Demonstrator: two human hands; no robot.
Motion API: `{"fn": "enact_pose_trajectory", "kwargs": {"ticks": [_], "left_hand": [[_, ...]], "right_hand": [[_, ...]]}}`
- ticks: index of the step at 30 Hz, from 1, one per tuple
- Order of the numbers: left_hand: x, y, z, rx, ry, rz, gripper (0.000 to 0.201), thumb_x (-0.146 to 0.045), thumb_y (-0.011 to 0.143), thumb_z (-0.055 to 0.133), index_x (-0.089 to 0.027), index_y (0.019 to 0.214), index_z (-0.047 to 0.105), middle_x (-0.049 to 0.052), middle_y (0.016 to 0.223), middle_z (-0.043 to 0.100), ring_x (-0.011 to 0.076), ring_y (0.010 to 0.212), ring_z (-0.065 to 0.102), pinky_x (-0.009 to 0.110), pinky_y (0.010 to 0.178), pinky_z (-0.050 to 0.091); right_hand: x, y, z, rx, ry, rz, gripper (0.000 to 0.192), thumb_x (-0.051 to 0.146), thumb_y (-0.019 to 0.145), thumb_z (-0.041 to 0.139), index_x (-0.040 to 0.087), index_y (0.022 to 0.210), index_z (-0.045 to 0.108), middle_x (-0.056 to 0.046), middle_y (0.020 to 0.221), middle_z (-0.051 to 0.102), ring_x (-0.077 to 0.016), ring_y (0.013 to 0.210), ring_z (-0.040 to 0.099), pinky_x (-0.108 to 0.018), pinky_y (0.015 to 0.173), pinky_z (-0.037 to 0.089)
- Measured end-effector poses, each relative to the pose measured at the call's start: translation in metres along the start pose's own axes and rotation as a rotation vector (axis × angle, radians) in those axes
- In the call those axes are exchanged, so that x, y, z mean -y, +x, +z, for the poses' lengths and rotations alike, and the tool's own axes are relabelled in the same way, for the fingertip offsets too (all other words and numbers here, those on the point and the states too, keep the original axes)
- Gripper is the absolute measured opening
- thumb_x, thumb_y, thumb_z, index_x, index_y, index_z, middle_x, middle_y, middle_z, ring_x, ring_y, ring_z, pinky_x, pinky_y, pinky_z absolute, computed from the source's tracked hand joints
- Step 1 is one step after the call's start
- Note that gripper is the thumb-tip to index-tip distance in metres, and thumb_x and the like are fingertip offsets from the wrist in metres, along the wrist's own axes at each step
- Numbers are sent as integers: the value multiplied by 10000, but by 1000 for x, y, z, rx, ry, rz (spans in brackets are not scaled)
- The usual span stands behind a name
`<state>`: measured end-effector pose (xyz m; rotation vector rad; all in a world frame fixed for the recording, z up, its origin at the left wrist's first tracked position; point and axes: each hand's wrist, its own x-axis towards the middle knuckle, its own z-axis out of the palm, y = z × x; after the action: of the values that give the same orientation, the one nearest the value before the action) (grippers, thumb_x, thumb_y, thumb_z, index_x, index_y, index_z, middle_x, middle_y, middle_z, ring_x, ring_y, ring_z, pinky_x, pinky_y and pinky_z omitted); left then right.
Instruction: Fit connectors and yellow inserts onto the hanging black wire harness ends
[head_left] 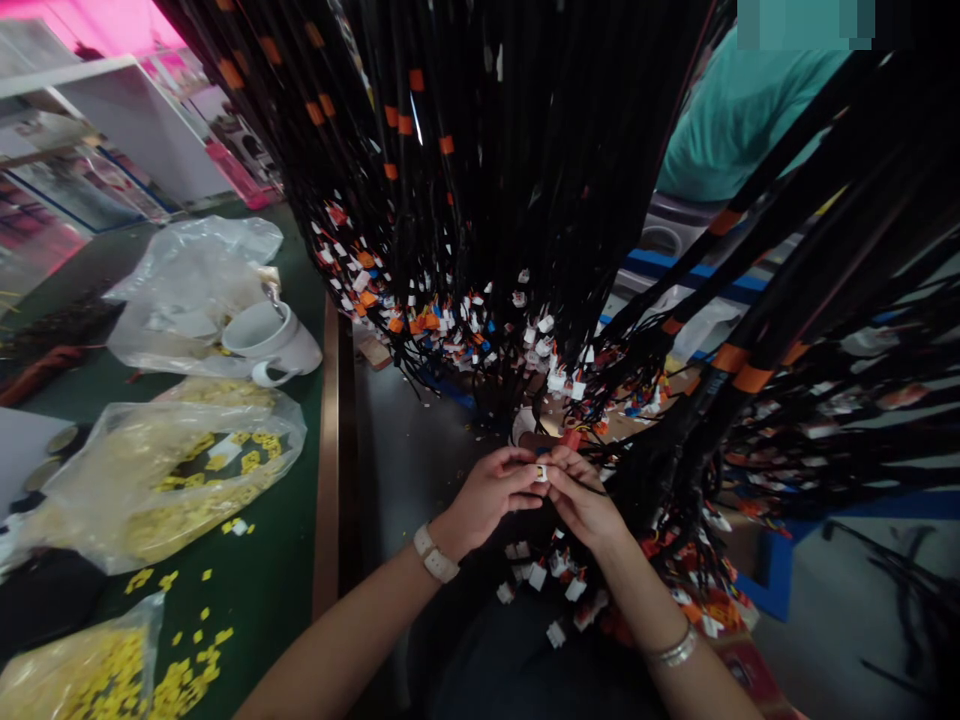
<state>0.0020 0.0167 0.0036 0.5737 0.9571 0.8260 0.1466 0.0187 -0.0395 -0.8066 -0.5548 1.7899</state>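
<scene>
White plastic connector (540, 472), tiny, pinched between both hands' fingers (525, 478).

- A green-topped desk (277, 560) runs along the left, its wooden edge strip (327, 470) facing a grey floor (405, 460).
- White shelving (142, 120) stands past the desk's far edge, under a pink glow (97, 20) in the top left corner.
- Blue frame bars (697, 272) cross behind on the right.
- A person in a teal shirt (739, 110) is at the back right.
</scene>
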Motion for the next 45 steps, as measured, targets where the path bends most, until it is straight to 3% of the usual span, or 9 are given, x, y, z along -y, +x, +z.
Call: {"fn": "enact_pose_trajectory", "kwargs": {"ticks": [4, 10, 16, 30, 45], "left_hand": [[0, 1, 2, -200, 407, 300, 170, -299, 696, 690, -157, 774, 638, 27, 743, 632, 130, 678, 575, 251, 654, 456], [-4, -6, 2, -246, 772, 638, 101, -250, 778, 600, -197, 764, 684, 42, 810, 640, 150, 755, 580, 250, 694, 431], [-8, -8, 3, -213, 960, 646, 119, -221, 818, 538, -190, 761, 639, 33, 780, 625, 150, 752, 561, 252, 703, 407], [-6, -6, -1, -161, 1117, 717, 111, -168, 851, 479, -178, 802, 578, 30, 825, 610, 151, 811, 554, 270, 754, 420], [0, -9, -2, -185, 1393, 935, 91, -158, 868, 447, -169, 852, 536, 58, 893, 598, 168, 870, 543, 324, 796, 466]], "right_hand": [[0, 1, 1, -17, 0, 1, 197, 201, 610, 803, 226, 739, 657, 30, 770, 673, -100, 671, 605, -197, 638, 491], [0, 1, 0, -26, 14, 21, 210, 200, 602, 811, 232, 753, 669, 38, 757, 674, -81, 628, 595, -162, 578, 486], [0, 1, 0, -36, 37, 37, 220, 189, 596, 814, 237, 761, 677, 39, 756, 680, -70, 614, 600, -139, 568, 496], [1, 1, 1, -42, 85, 46, 249, 174, 582, 824, 228, 786, 692, 41, 738, 693, -53, 606, 621, -87, 556, 515], [2, 1, 2, -15, 108, 45, 247, 176, 582, 826, 229, 786, 699, 34, 754, 700, -61, 654, 640, -85, 575, 517]]}}
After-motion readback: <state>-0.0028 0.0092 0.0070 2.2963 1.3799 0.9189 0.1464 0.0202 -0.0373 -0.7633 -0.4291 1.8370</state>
